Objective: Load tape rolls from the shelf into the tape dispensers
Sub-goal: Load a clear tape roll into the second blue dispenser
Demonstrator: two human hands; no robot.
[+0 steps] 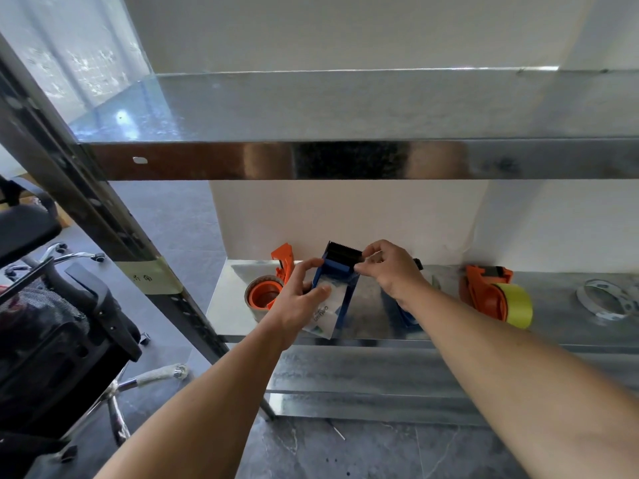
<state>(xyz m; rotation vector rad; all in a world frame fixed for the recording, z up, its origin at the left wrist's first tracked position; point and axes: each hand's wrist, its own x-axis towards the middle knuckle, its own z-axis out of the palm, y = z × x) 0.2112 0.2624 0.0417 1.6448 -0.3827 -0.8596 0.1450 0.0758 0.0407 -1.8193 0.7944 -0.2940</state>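
A blue tape dispenser with a black toothed cutter stands on the metal shelf with a clear tape roll in it. My left hand holds the dispenser and roll from the left, thumb on the roll's face. My right hand pinches the clear tape end just right of the cutter. An orange dispenser loaded with a brownish roll lies to the left. Another orange dispenser with a yellow roll lies to the right. A second blue dispenser is mostly hidden under my right wrist.
An upper metal shelf overhangs the work area. The dark shelf upright slants down at the left. A black office chair stands at the left on the grey floor. A thin white tape ring lies at the far right.
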